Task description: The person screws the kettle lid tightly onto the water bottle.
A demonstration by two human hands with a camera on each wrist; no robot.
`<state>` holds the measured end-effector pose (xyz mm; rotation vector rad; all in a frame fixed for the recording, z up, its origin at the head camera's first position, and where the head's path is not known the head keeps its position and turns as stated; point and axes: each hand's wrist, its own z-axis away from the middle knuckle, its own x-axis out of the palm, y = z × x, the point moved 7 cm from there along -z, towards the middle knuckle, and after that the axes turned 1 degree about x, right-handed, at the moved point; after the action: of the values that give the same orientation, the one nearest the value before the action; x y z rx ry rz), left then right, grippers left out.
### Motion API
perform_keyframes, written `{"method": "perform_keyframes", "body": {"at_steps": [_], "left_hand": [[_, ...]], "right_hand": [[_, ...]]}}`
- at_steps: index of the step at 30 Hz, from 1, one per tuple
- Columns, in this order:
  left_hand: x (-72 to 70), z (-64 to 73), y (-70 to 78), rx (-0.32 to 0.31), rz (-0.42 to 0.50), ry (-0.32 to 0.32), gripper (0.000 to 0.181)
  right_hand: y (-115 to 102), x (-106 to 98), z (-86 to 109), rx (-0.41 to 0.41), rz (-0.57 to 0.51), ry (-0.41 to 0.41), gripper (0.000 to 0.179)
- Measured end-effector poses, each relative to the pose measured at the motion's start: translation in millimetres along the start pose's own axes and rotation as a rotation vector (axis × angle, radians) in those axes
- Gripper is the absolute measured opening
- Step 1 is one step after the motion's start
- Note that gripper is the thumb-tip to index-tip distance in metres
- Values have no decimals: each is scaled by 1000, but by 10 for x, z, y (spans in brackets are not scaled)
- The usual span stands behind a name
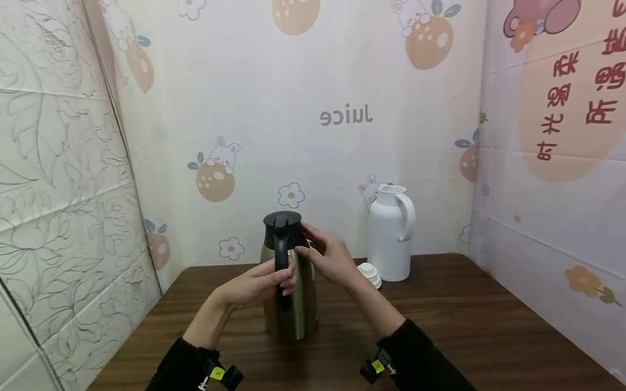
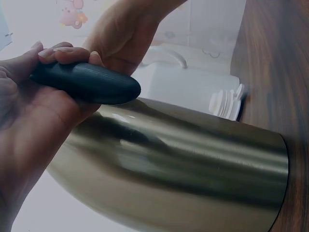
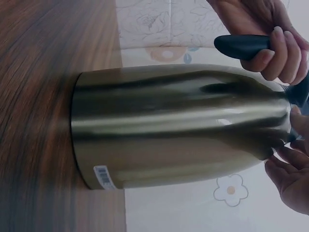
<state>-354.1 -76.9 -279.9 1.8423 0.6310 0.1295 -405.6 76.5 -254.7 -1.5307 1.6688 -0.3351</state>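
A gold steel thermos jug [image 1: 299, 317] with a black lid [image 1: 282, 218] stands upright on the table, its black handle [image 1: 281, 247] facing me. My left hand [image 1: 259, 282] grips this handle, fingers wrapped round it, as the left wrist view also shows. At the jug's neck is my right hand [image 1: 332, 255]; its thumb and fingertips hold the collar just below the lid from the right side. In the right wrist view, a small barcode label [image 3: 104, 177] shows low on the steel body [image 3: 169, 125].
Behind and to the right stands a white jug [image 1: 388, 239], its top uncovered and its handle turned right. A white stopper [image 1: 369, 275] lies beside its base. Patterned sheets [image 1: 342, 65] enclose the brown wooden table [image 1: 440, 309] at the back and both sides.
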Motion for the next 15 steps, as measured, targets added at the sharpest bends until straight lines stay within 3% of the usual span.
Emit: {"method": "perform_keyframes", "body": {"at_steps": [6, 15], "left_hand": [[-114, 31, -23, 11, -48, 55, 12], [-307, 53, -75, 42, -125, 110, 12]], "right_hand": [[110, -103, 38, 72, 20, -10, 55], [218, -293, 136, 97, 115, -36, 50]]}}
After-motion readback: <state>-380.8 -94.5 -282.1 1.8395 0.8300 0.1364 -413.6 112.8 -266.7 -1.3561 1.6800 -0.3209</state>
